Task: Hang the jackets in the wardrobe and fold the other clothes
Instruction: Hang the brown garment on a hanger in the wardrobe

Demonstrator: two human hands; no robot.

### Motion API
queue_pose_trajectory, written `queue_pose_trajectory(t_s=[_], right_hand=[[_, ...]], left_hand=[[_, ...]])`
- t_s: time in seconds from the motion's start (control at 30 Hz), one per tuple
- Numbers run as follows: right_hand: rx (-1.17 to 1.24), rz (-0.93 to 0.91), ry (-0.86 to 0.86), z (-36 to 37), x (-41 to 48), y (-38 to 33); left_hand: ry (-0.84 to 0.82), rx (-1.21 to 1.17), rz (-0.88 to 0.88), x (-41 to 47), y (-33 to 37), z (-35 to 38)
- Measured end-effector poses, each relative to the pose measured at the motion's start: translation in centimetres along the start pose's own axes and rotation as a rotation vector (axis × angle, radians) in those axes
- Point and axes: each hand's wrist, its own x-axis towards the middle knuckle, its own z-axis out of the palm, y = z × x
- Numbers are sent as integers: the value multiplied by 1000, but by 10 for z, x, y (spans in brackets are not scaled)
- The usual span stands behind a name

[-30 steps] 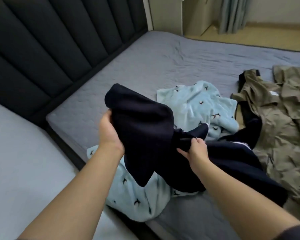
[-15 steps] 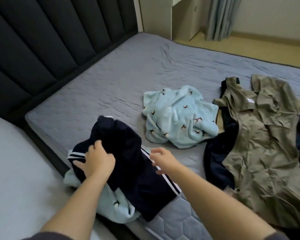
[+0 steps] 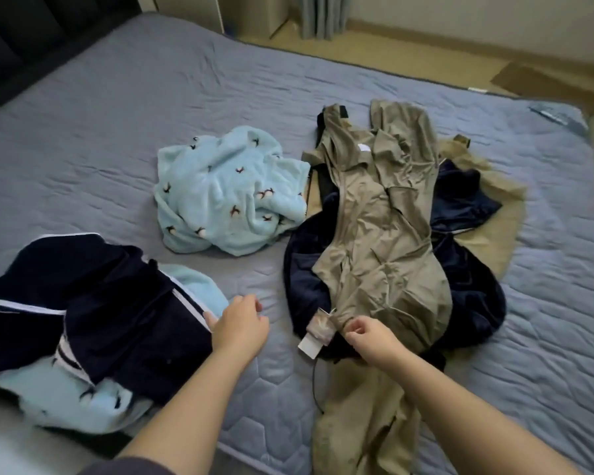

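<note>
Both forearms are bare from wrist to elbow. The left hand (image 3: 240, 329) and the right hand (image 3: 367, 334) are bare too. At the near edge a plain dark grey sleeve (image 3: 124, 466) covers the left upper arm, its hem lying just above the elbow.

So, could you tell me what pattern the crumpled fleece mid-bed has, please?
Light blue fleece with small dark motifs; head view.

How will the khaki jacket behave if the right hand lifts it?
Probably floppy: the khaki jacket lies crumpled and draped over a navy garment. Likely light, since its thin cloth wrinkles finely. Lifted from where the right hand pinches it, the rest would probably hang and drag.
</note>
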Motion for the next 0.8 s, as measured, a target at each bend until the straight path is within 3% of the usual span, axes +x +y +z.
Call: queue_pose_trajectory(t_s=[0.2,0.33,0.43,0.57,0.7,0.8], right_hand=[[-104,156,137,-32,5,87],[66,151,264,-46,18,124],[243,66,329,-53,34,135],[265,32,282,-46,48,141],[109,83,113,-27,33,146],[42,136,41,-26,15,150]], left_hand=[[-161,83,301,-6,68,75],[-204,166,479,-1,103,121],[-186,269,477,7,131,144],[-183,316,355,10,146,161],[-291,569,723,-11,131,161],[-464,539,702,-19,119,150]])
